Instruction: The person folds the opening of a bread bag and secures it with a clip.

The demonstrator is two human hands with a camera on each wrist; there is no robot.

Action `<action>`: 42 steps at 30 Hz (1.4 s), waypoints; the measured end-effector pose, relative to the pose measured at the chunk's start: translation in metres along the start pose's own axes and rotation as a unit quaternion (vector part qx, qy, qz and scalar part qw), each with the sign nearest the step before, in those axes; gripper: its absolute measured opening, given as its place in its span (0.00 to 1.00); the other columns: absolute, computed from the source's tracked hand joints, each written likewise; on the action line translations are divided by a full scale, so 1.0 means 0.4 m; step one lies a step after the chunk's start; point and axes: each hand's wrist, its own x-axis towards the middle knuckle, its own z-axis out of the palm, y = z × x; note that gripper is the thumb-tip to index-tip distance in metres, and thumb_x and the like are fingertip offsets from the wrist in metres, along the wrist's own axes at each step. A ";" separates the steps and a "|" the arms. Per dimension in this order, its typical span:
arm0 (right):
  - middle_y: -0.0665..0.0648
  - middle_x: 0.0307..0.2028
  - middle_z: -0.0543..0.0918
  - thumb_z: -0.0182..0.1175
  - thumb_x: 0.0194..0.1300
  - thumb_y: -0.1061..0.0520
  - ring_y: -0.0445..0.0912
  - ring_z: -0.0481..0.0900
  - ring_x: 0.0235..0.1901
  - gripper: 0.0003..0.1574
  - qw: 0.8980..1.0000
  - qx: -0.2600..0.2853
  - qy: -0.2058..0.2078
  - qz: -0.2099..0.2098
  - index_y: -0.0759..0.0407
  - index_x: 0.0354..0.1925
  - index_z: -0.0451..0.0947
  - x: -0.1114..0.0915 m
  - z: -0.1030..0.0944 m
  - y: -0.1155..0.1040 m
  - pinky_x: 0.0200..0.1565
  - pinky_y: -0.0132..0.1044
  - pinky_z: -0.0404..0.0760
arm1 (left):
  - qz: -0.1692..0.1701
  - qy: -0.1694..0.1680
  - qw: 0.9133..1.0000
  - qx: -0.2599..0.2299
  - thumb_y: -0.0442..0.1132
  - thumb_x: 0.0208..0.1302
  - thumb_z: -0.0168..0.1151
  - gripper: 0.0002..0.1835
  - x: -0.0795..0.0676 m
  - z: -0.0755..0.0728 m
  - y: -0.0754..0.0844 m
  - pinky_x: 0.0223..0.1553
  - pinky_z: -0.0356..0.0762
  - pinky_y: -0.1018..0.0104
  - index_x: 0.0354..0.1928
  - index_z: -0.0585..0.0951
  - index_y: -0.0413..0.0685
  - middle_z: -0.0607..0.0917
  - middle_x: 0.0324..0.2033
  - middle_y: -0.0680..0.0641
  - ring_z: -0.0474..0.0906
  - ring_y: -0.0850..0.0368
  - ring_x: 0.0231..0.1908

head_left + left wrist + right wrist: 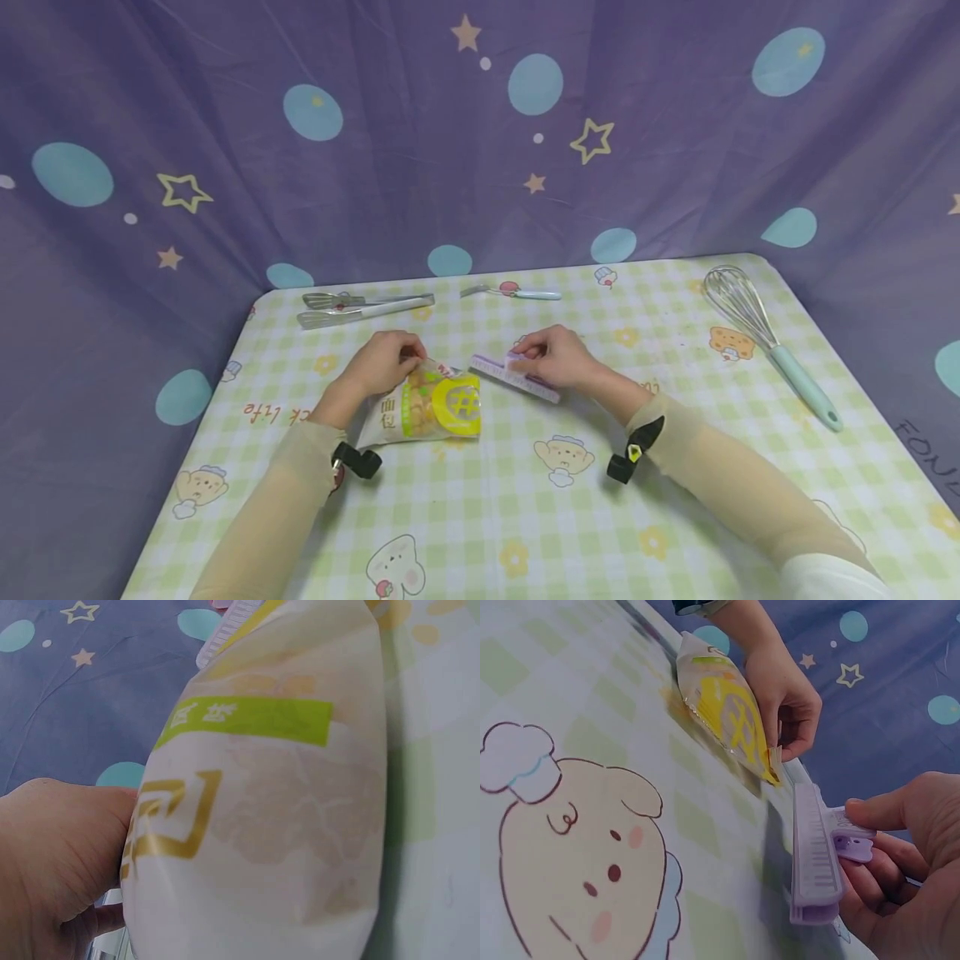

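Observation:
My left hand (384, 360) pinches the top edge of a plastic snack bag (427, 408), printed yellow and green, with small round pieces showing through it. In the left wrist view the bag (262, 802) fills the middle, beside the thumb. Just right of the bag, my right hand (558, 357) holds a light purple bag clip (517, 379) by its handle. The right wrist view has the thumb on one handle tab of the clip (816, 859) and curled fingers on the other. The clip's long bar points toward the bag, apart from it.
Metal tongs (363, 310) lie at the back left of the checkered tablecloth (480, 517). A small fork with a pale blue handle (536, 295) is at the back middle. On the right lies a whisk (772, 346) with a mint handle. Behind the table hangs a purple curtain (420, 150).

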 end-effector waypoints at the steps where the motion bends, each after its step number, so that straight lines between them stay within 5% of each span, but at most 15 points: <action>1: 0.52 0.34 0.90 0.78 0.62 0.53 0.42 0.82 0.30 0.14 1.000 0.012 -0.004 0.009 0.57 0.45 0.92 0.002 0.001 0.001 0.36 0.32 0.82 | 0.000 0.000 1.000 0.000 0.35 0.74 0.67 0.05 0.000 0.000 0.000 0.52 0.87 0.50 0.40 0.88 0.52 0.90 0.41 0.48 0.89 0.50 0.46; 13: 0.56 0.48 0.91 0.77 0.64 0.53 0.42 0.86 0.33 0.13 0.998 0.029 -0.042 0.048 0.55 0.47 0.93 0.015 0.014 -0.004 0.39 0.32 0.85 | -0.006 -0.002 1.000 -0.001 0.34 0.75 0.66 0.05 -0.002 -0.003 0.006 0.53 0.87 0.50 0.39 0.88 0.52 0.90 0.42 0.47 0.89 0.49 0.47; 35: 0.52 0.35 0.93 0.77 0.64 0.52 0.41 0.87 0.27 0.15 0.997 0.010 -0.063 0.037 0.57 0.46 0.93 0.015 0.047 -0.028 0.33 0.31 0.84 | -0.013 0.005 1.000 -0.002 0.34 0.75 0.65 0.05 0.002 0.000 0.001 0.55 0.87 0.48 0.41 0.88 0.51 0.91 0.44 0.46 0.88 0.48 0.48; 42: 0.49 0.31 0.92 0.77 0.63 0.52 0.41 0.86 0.26 0.16 0.998 -0.003 -0.070 0.010 0.58 0.47 0.92 0.016 0.049 -0.026 0.34 0.30 0.81 | 0.002 0.034 0.999 -0.020 0.38 0.75 0.65 0.10 -0.015 -0.014 -0.012 0.56 0.84 0.44 0.52 0.89 0.48 0.89 0.50 0.43 0.85 0.43 0.52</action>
